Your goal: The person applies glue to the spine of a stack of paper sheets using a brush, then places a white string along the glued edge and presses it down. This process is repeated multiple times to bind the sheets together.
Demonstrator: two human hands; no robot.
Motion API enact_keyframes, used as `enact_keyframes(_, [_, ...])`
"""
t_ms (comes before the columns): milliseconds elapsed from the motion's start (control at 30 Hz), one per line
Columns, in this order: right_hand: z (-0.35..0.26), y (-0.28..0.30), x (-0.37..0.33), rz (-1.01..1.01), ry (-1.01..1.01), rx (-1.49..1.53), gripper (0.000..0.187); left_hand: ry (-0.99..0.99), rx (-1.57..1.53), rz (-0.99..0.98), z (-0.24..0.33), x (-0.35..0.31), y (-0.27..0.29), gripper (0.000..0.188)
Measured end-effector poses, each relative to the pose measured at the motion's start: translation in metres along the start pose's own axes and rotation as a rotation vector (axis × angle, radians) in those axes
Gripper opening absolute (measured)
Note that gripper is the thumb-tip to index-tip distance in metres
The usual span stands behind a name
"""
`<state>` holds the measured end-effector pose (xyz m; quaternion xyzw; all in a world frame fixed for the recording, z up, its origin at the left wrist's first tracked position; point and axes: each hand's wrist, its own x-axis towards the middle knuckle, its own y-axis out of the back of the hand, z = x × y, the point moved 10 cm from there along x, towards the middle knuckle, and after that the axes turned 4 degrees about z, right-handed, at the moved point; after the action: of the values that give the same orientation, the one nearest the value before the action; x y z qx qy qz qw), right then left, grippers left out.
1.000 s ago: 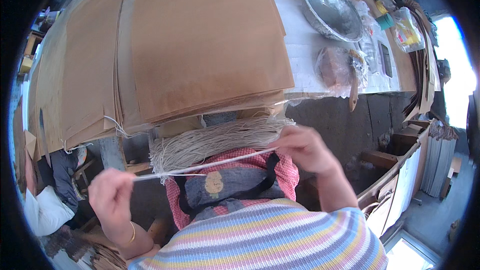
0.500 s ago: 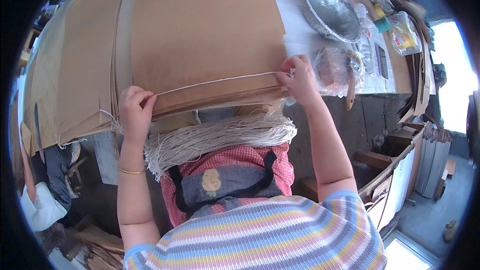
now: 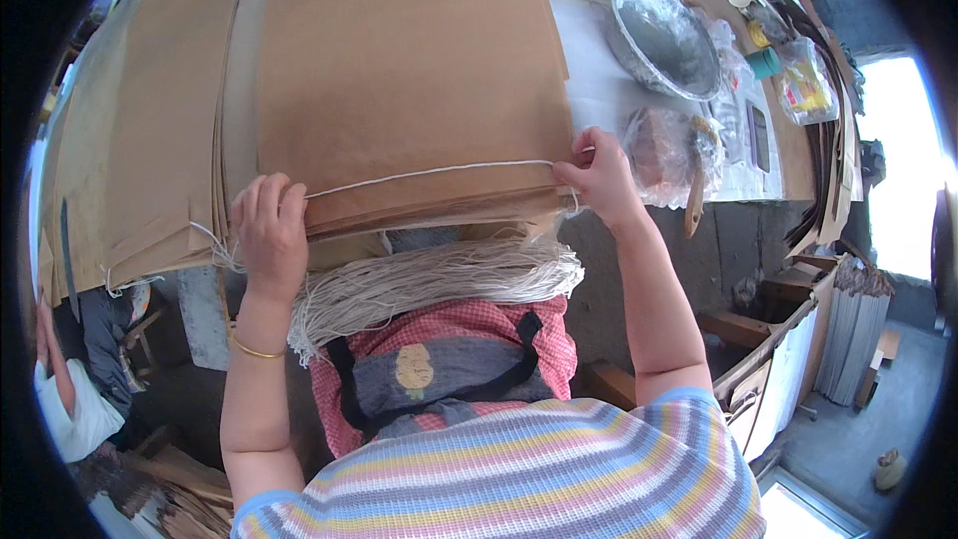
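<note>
A white string [image 3: 429, 173] runs almost straight across the near part of a stack of brown paper sheets [image 3: 409, 70]. At its left end my left hand [image 3: 274, 240] is closed on the string at the stack's left edge, fingers bent over the paper. My right hand [image 3: 605, 180] pinches the other end between thumb and fingers at the stack's right edge, and a short tail hangs below it. Across my lap, over a red checked apron [image 3: 469, 314], lies a thick bundle of white strings [image 3: 439, 274].
To the right stand a metal basin [image 3: 664, 40], a plastic-wrapped brown block [image 3: 659, 155], a wooden-handled brush [image 3: 696, 202] and a phone [image 3: 759, 137]. More brown sheets [image 3: 165, 90] lie left of my stack. At far left another person's arm [image 3: 55, 354] shows.
The string has come slightly nearer to the stack's front edge. My left hand has turned, its fingers now bent over the paper; my right hand still pinches its end.
</note>
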<state>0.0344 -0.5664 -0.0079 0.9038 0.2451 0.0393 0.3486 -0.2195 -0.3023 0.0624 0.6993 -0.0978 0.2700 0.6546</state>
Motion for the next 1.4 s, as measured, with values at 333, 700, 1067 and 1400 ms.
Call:
enact_keyframes(333, [-0.012,-0.021,-0.005,-0.339,-0.059,0.463,0.036,0.09,-0.157,-0.046,-0.012,-0.009,-0.015,0.018])
enact_keyframes(700, [-0.075,-0.02,-0.034,0.031,0.7,-0.119,0.029,0.036,-0.588,-0.263,-0.001,0.003,-0.01,0.027])
enact_keyframes(1067, [-0.062,-0.032,0.0,0.228,0.344,-0.36,0.021,0.398,-0.157,-0.271,-0.046,-0.007,-0.048,0.017])
enact_keyframes(1400, [-0.115,-0.094,-0.063,0.084,0.535,-0.535,0.065,0.203,-0.068,-0.675,0.038,-0.007,-0.06,0.09])
